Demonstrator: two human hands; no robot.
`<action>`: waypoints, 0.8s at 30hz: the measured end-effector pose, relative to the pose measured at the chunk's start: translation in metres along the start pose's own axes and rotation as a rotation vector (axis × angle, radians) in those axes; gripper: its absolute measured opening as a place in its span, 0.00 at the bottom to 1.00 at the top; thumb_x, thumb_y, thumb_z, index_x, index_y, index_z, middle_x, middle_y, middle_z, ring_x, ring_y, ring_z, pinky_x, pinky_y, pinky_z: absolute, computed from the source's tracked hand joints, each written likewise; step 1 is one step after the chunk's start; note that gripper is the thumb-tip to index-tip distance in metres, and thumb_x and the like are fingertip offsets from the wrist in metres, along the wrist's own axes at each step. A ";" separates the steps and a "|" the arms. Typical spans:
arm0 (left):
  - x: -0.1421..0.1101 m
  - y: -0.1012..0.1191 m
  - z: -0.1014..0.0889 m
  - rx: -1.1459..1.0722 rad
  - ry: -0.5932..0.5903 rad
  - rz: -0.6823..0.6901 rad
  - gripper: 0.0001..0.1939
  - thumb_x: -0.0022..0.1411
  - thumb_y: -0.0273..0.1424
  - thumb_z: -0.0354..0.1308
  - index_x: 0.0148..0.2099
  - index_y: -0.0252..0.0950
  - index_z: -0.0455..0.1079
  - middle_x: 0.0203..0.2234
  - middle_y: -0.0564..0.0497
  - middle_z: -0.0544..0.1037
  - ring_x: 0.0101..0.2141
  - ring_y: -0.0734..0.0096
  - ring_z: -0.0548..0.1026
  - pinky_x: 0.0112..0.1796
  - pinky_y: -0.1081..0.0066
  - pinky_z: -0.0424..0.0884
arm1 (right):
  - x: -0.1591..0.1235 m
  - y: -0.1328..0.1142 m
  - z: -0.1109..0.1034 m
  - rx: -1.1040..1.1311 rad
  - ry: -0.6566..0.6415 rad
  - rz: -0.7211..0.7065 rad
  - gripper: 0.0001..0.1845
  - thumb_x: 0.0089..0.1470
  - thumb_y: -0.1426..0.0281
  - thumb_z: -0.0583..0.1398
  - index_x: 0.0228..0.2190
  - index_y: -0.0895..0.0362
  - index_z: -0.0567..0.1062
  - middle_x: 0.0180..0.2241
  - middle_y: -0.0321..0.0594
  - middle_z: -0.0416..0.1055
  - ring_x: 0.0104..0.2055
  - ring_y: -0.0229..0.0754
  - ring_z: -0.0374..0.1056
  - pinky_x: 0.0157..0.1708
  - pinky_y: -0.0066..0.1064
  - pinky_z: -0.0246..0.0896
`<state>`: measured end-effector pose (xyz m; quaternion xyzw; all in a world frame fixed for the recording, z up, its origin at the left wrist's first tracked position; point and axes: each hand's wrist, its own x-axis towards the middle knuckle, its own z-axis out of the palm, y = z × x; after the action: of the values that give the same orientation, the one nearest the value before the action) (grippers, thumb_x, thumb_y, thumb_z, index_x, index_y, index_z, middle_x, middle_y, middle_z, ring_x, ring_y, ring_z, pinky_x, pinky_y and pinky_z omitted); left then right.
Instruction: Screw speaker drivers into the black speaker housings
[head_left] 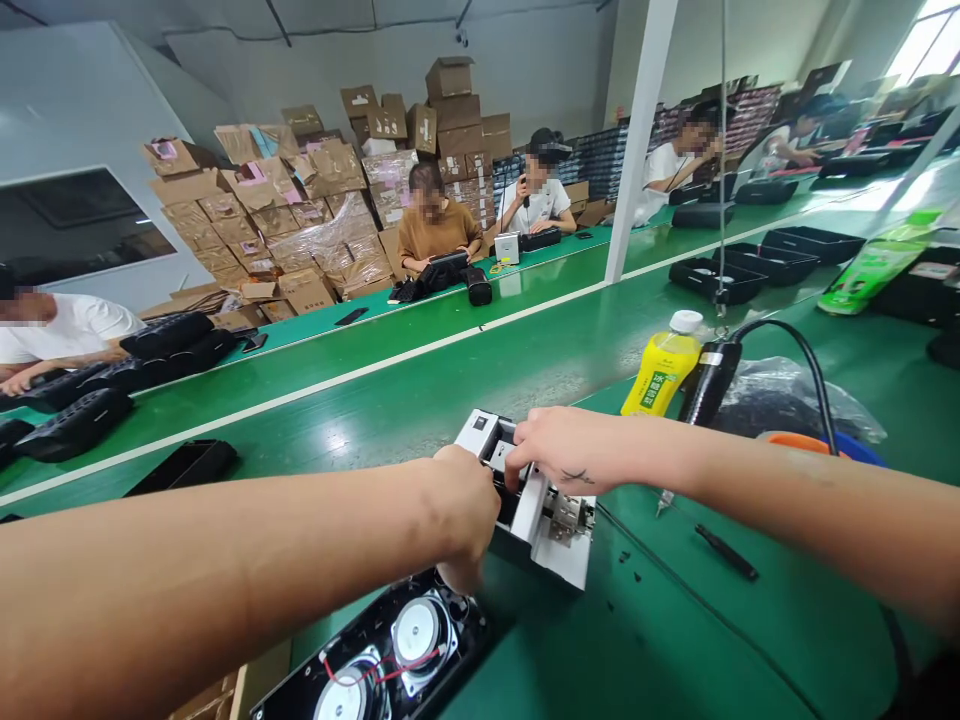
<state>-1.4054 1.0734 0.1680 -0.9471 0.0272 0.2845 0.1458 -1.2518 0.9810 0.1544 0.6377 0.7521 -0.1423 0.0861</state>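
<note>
A white and black box-like fixture (534,515) with metal parts at its right end sits in front of me on the green bench. My left hand (463,510) is closed at its left side, fingers curled; whatever they grip is hidden. From the right, my right hand (553,450) reaches over the fixture, its bent fingers dipping into the open slot. Their tips and what they pinch, if anything, cannot be made out. Below my left hand lies a black speaker panel (469,640) with two round speakers (416,630) and red wires.
An electric screwdriver (709,385) hangs from a cable beside a yellow bottle (664,365). A small black screwdriver (726,552) and black bits (625,556) lie right of the fixture. Several black housings (720,278) line the bench. Co-workers (442,230) sit opposite, before stacked cartons (322,190).
</note>
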 end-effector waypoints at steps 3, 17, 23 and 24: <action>0.002 0.000 -0.003 0.018 -0.033 -0.015 0.23 0.38 0.26 0.71 0.41 0.39 0.80 0.44 0.41 0.83 0.36 0.54 0.80 0.42 0.60 0.74 | 0.000 0.003 0.002 -0.003 0.006 -0.011 0.14 0.64 0.74 0.61 0.51 0.56 0.78 0.43 0.40 0.73 0.44 0.45 0.69 0.50 0.43 0.66; 0.005 0.008 -0.010 0.121 -0.171 0.000 0.12 0.46 0.27 0.71 0.37 0.35 0.80 0.40 0.43 0.83 0.35 0.58 0.80 0.40 0.63 0.76 | 0.001 0.009 0.011 0.003 0.024 -0.008 0.17 0.65 0.72 0.59 0.54 0.53 0.76 0.43 0.41 0.72 0.46 0.47 0.67 0.47 0.43 0.67; 0.006 0.006 -0.011 0.069 -0.147 0.026 0.09 0.49 0.27 0.70 0.36 0.36 0.81 0.42 0.43 0.84 0.38 0.56 0.81 0.44 0.62 0.76 | 0.005 0.014 0.016 0.023 0.046 -0.008 0.18 0.63 0.75 0.60 0.53 0.51 0.78 0.43 0.41 0.72 0.45 0.47 0.65 0.48 0.42 0.64; 0.006 0.005 -0.011 0.044 -0.142 0.024 0.08 0.50 0.28 0.70 0.36 0.36 0.81 0.41 0.43 0.84 0.39 0.56 0.81 0.44 0.62 0.75 | 0.006 0.014 0.017 0.028 0.050 -0.008 0.18 0.63 0.75 0.60 0.53 0.51 0.78 0.43 0.40 0.72 0.44 0.47 0.65 0.47 0.42 0.64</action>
<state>-1.3951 1.0654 0.1714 -0.9207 0.0342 0.3520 0.1648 -1.2399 0.9827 0.1353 0.6391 0.7546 -0.1371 0.0577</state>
